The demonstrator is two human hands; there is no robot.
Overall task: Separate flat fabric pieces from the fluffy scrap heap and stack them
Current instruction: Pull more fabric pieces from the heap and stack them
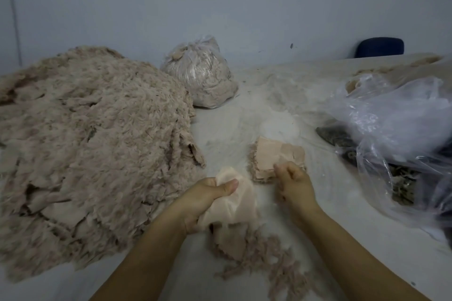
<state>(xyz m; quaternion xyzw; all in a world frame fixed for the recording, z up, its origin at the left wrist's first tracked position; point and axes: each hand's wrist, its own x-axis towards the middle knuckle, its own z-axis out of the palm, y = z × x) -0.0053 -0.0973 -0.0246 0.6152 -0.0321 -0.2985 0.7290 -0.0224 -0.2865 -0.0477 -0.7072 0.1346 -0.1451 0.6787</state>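
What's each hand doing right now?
Left hand: grips a bunch of fabric pieces.
Right hand: fingers curled, at the stack; cannot tell if it holds anything.

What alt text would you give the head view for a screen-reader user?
A person's left hand grips a bunch of pale pink fabric pieces while the right hand, fingers curled, rests at the near edge of a small stack of flat pieces. A big fluffy scrap heap lies to the left, plastic bags to the right.

On my feed a tied clear bag (pixel 200 73) of beige fluff sits at the back of the bench (pixel 244 115); right of it lie crumpled empty plastic bags (pixel 396 115), with a dark blue chair back (pixel 379 47) behind.
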